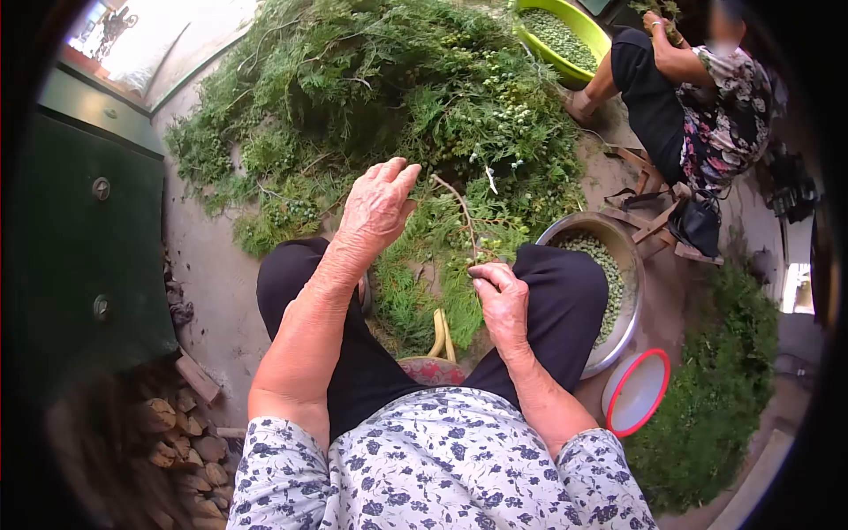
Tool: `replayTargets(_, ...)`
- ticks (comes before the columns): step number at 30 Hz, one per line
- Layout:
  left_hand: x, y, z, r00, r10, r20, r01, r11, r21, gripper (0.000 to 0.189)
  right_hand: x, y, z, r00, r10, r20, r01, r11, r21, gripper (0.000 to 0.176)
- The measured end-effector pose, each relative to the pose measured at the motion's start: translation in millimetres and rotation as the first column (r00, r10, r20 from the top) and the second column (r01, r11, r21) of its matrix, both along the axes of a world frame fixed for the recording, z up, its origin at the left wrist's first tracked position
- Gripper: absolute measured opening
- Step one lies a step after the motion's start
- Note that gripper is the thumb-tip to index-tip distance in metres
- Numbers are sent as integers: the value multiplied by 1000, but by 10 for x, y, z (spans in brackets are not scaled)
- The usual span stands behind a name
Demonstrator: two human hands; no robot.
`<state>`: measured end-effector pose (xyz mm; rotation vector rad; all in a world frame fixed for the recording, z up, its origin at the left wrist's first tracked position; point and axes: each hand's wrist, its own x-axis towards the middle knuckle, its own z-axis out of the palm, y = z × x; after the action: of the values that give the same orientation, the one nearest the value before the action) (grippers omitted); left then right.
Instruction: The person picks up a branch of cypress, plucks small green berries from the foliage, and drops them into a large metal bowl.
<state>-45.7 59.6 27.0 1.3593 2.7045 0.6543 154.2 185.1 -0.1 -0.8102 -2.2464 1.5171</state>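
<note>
My right hand (503, 305) pinches a thin evergreen branch (464, 205) between thumb and fingers, over my right knee. The branch's bare brown stem points up and away, and a few green leaves and small cones show near my fingers. My left hand (380, 199) is raised above my left knee, its fingers stretched forward and the thumb apart, with nothing visible in it. Beyond both hands spreads a large pile of cut evergreen branches (353, 97) bearing pale green cones. Beside my right knee stands a metal basin (629, 309) partly filled with green cones (592, 256).
A red-rimmed white bowl (636, 393) leans by the basin. Another person (724, 115) sits at upper right holding a sprig, near a yellow-green tub (596, 40) of cones. More greenery (715, 397) lies at right. A green cabinet (97, 238) and split firewood (199, 459) are at left.
</note>
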Motion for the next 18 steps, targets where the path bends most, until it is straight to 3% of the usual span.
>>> replayTargets(1,32,44,33,1000,-13,-9,13,1000,-2,48,30,20,88,996,66,-55,-63,997,45,15)
replayTargets(3,110,127,85,975,-123,-187,115,992,-56,47,63,70,183,988,88,-124,-80,995,66,16)
replayTargets(5,154,160,147,966,-170,-194,148,981,-124,42,86,147,235,965,171,-196,-146,980,139,17)
replayTargets(7,126,173,184,960,-276,55,279,912,-300,29,116,231,281,968,141,-206,-123,988,95,14)
replayTargets(8,151,187,234,953,-300,44,299,907,-297,29,129,283,280,966,125,-226,-98,987,129,15)
replayTargets(9,200,190,324,962,-179,207,223,950,-218,23,130,324,291,963,110,-244,-71,984,162,16)
replayTargets(10,245,179,382,925,-65,374,132,979,-156,17,120,300,416,977,-8,-214,19,999,49,18)
replayTargets(11,275,153,358,926,-90,368,156,976,-153,17,133,321,413,981,-23,-191,33,998,52,23)
replayTargets(13,360,119,300,855,-49,516,-86,968,235,13,135,310,337,970,-78,-229,119,978,171,29)
replayTargets(15,474,83,458,820,69,569,-218,956,199,12,167,292,284,961,-105,-255,158,968,196,28)
replayTargets(16,487,25,405,855,51,517,-232,928,292,13,176,301,242,960,-85,-265,147,963,225,27)
replayTargets(18,597,1,525,732,144,666,-433,853,291,16,189,301,164,956,-71,-286,142,961,237,24)
